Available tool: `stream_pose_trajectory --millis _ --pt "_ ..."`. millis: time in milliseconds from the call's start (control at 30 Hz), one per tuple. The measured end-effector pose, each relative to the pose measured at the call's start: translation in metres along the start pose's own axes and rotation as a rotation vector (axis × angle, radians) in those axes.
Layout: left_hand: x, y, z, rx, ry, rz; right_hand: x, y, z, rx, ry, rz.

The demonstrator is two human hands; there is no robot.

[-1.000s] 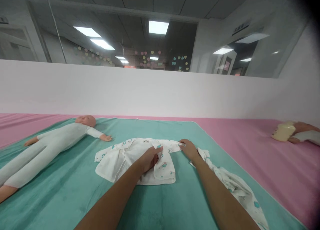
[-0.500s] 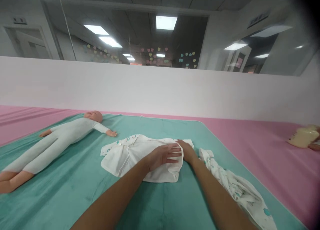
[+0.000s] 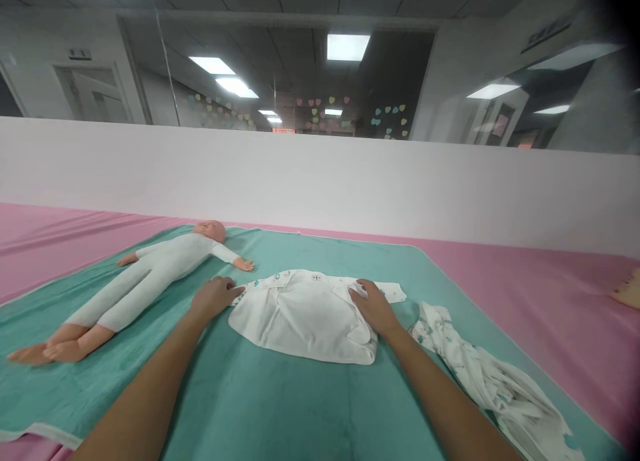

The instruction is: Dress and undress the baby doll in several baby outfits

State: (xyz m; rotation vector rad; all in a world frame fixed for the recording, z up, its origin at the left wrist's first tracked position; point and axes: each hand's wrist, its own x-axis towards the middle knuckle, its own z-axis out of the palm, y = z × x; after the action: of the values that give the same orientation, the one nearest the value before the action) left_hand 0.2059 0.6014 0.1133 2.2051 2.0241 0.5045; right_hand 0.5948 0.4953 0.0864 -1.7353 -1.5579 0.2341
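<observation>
A white baby shirt [image 3: 305, 321] lies spread out in front of me, its sleeves printed with small green figures. My left hand [image 3: 215, 297] is closed at the cuff of the left sleeve, with thumb and fingertips pinching the cloth. At the opposite side, my right hand [image 3: 374, 306] has its bent fingers and thumb on the shirt near the base of the right sleeve, where the fabric is folded. Part of that grip is hidden by the hand itself. The right sleeve [image 3: 395, 291] sticks out beyond my right hand.
A baby doll [image 3: 170, 264] in a white suit lies on its back at the left. Crumpled printed baby clothing [image 3: 493, 374] rests beside my right forearm. Beneath them is a green blanket [image 3: 280, 407] over a pink cover [image 3: 540, 291]. A pale yellow object [image 3: 629, 289] shows at the right edge.
My left hand has moved from the shirt's right side to its left cuff. The shirt's front now lies flatter. The view has turned slightly left.
</observation>
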Motion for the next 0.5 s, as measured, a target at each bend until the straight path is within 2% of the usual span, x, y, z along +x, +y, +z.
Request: stream_pose_trajectory --millis 100,167,200,300,367,433,500 --pt "-0.001 -0.003 -0.002 -0.035 -0.077 0.058 -0.005 0.002 0.010 0.044 -0.093 0.029" --pt "-0.002 0.002 -0.001 -0.051 -0.005 0.056 -0.007 0.003 0.010 0.085 -0.118 0.030" --pt "-0.003 0.005 -0.001 -0.055 0.091 0.048 -0.007 0.003 0.010 0.100 -0.126 0.029" --pt "-0.006 0.010 -0.001 -0.080 0.490 0.059 -0.007 0.000 0.009 0.109 -0.147 0.025" --pt "-0.008 0.012 -0.001 -0.102 0.667 0.115 -0.007 -0.003 0.009 0.109 -0.144 0.044" --pt "-0.010 0.017 0.000 -0.123 0.668 0.198 -0.008 -0.007 0.007 0.075 -0.099 0.054" --pt "-0.014 0.028 0.004 -0.144 0.580 0.304 -0.012 -0.012 0.003 -0.022 -0.070 0.010"
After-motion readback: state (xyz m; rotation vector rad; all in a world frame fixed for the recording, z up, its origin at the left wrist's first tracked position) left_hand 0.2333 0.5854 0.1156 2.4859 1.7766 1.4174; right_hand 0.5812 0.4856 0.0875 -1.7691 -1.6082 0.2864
